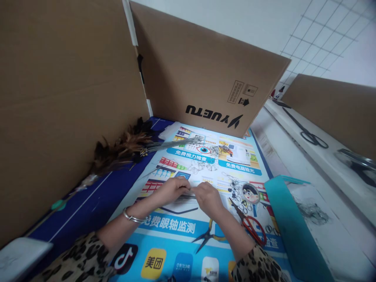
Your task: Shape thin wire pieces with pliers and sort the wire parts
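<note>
My left hand (178, 188), with silver bangles on its wrist, and my right hand (208, 199) meet over the printed mat. Their fingertips are pinched close together on what looks like a thin wire, mostly hidden by the fingers. Several thin grey wires (188, 198) lie right beneath them. Nearer to me are open pliers (208, 235) with yellow handles, by my right forearm. To its right rest red-handled scissors (254, 229). Small dark rings and bits of wire (235, 188) are scattered beyond the scissors. Tangled wire loops (205, 165) lie farther back.
Brown and black feathers (117, 150) on stems lie at left, beside a bundle of long wires (172, 144). Cardboard panels (202, 66) wall the left and back. A teal box (293, 231) stands at right; more scissors (313, 138) lie on a white ledge. A white object (23, 254) sits lower left.
</note>
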`<state>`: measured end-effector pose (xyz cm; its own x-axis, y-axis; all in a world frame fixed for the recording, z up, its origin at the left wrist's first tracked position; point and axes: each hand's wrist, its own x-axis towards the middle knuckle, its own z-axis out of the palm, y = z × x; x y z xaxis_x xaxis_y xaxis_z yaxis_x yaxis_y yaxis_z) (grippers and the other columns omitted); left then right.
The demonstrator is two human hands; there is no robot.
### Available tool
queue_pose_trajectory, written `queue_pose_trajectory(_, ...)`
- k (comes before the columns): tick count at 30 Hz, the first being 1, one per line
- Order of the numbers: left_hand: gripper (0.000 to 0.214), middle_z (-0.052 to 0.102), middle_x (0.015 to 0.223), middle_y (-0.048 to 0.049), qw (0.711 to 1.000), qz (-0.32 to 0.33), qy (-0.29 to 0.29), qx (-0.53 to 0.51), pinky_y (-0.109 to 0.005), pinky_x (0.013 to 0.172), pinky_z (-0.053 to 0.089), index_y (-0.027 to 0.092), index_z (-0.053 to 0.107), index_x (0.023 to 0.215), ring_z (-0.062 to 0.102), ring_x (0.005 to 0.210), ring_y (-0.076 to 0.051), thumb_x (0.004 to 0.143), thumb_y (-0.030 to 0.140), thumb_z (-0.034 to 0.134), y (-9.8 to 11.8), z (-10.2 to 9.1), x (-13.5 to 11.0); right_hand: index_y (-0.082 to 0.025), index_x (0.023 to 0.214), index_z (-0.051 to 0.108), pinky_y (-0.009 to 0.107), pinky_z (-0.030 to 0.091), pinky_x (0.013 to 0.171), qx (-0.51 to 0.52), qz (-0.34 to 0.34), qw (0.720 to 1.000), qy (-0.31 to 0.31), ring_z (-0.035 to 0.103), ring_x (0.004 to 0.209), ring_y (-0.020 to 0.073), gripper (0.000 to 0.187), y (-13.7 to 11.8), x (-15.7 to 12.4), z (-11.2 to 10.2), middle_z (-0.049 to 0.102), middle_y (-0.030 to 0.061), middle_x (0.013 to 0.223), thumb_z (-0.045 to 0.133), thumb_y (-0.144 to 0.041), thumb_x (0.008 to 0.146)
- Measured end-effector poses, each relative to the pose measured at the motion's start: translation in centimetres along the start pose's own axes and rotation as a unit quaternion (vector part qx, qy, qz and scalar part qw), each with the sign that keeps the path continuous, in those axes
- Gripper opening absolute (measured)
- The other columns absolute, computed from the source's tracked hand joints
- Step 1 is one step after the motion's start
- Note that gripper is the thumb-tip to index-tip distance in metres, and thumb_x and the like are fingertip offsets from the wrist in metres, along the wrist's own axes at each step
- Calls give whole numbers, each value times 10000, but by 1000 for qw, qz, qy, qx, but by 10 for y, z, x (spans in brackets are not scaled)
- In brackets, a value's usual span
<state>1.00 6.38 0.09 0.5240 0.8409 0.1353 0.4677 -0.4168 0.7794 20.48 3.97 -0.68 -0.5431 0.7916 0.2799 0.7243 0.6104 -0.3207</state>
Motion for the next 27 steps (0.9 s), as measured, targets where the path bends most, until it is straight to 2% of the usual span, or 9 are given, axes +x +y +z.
queue_pose_trajectory(4,201,595,733,-13,994,31,-37,101,-222,623,361,195,636,745,530,680,-144,772,146,443,-1,0,-3,-232,973,607,278,367,702,-72,-34,995,-62,459,784,175,272,-3,0,-5,559,48,779,420,-109,818)
queue_pose_trajectory(9,203,594,687,-23,973,52,-50,219,-254,632,337,198,626,702,517,637,-156,788,173,443,1,0,-4,-223,928,605,278,349,678,-103,-42,991,-78,445,779,175,241,-4,1,-2,547,43,768,434,-98,812)
queue_pose_trajectory(16,181,608,686,-23,974,61,-50,211,-269,705,344,209,644,728,530,746,-184,779,171,474,3,-3,-5,-218,891,622,264,359,678,-95,-22,993,-67,456,774,167,223,-2,0,6,542,50,772,431,-124,824)
queue_pose_trajectory(23,160,612,772,-23,986,30,-59,152,-236,703,366,212,656,796,540,768,-173,774,190,499,0,-4,-8,-224,982,628,267,393,775,24,29,999,-15,497,866,164,264,6,0,9,577,54,868,423,-164,826)
queue_pose_trajectory(27,176,605,793,-28,987,25,-65,145,-237,722,369,213,658,827,539,784,-172,791,202,486,-2,-6,-8,-219,972,635,271,406,782,67,48,997,-6,513,873,163,273,11,1,12,588,49,881,439,-141,798)
